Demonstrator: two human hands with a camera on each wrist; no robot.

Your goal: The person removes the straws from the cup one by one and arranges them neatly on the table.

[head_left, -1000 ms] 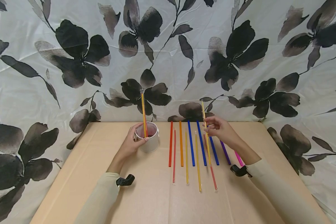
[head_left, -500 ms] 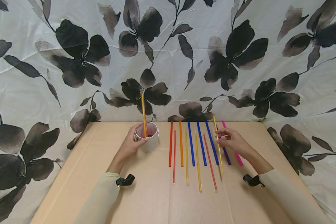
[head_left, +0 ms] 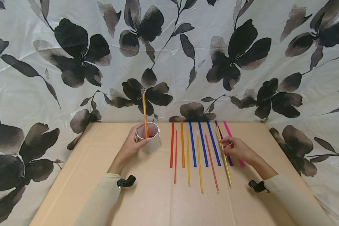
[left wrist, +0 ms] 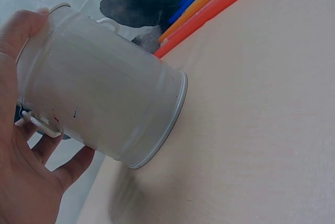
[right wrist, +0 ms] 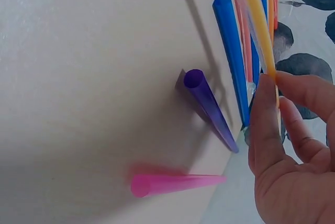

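My left hand [head_left: 132, 142] grips the rim and side of a small white metal pail [head_left: 154, 146], which stands at the back left of the table. Yellow and red straws [head_left: 145, 116] stick up out of the pail. In the left wrist view, the pail's grey-white wall [left wrist: 104, 88] fills the middle, with its wire handle at the fingers. My right hand [head_left: 238, 151] pinches a thin yellow straw [head_left: 227, 172] in a clear wrapper between thumb and fingertips. That straw slants beside the rightmost blue straw [head_left: 213, 142] and overlaps a thick purple straw [right wrist: 209, 106].
Right of the pail lie thick red [head_left: 171, 144], orange [head_left: 182, 144] and blue straws in a row. Thin wrapped red [head_left: 212, 163] and yellow straws [head_left: 200, 163] lie between them. A pink straw [right wrist: 162, 183] lies farthest right. Behind the table hangs a flower-print cloth [head_left: 169, 47].
My right hand has moved right and toward me with the yellow straw, past the thin red and last blue straws, and lowered it over the purple one. My left hand stays on the pail.
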